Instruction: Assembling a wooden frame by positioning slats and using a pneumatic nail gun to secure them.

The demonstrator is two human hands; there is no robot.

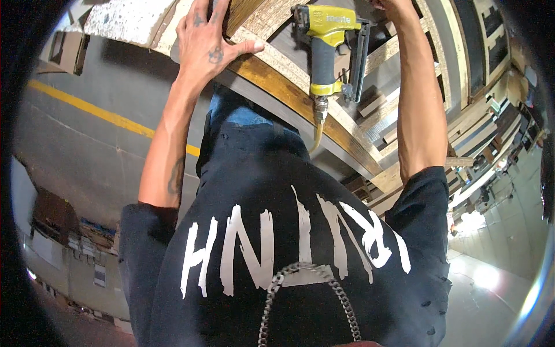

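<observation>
My left hand (207, 43) rests on the corner of a wooden frame (272, 78), fingers spread and thumb stretched along a board. At the top edge my right hand (396, 7) is mostly cut off. Its visible fingers look curled, and what they hold, if anything, is out of sight. Between my two arms a yellow and black pneumatic nail gun (329, 52) lies across the frame, touched by neither hand in view. A yellowish air hose (318, 136) runs from its handle down past the frame's near edge.
Stacked boards (480, 136) and wooden pieces lie to the right. A pale, worn surface (124, 20) is at the upper left. The grey floor (87, 136) carries a yellow line (113, 118). My body stands close against the frame's near side.
</observation>
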